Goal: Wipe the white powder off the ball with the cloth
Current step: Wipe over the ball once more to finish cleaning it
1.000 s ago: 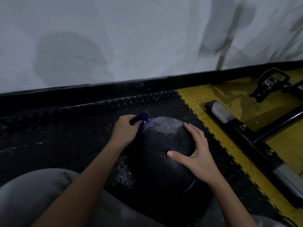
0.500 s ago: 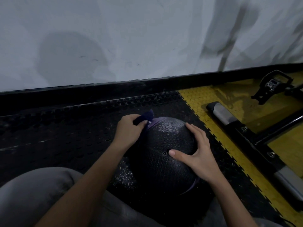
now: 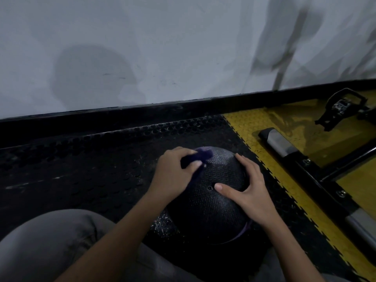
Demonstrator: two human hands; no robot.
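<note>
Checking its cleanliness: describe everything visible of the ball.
The ball is black and round, with a textured rubbery-looking skin, a small hole on top and a purple stripe low right. It sits on the black mat. Whitish powder marks its far top, where the left hand holds a cloth against it; the right hand rests on its right side.

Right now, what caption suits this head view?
Left hand presses a purple cloth on a black ball; right hand steadies it.

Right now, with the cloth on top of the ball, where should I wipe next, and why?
Probably sweep the cloth rightward over the pale powdery patch beside it on top of the ball. Your left hand grips the cloth right there, and your right hand rests on the ball, steadying it.
</note>
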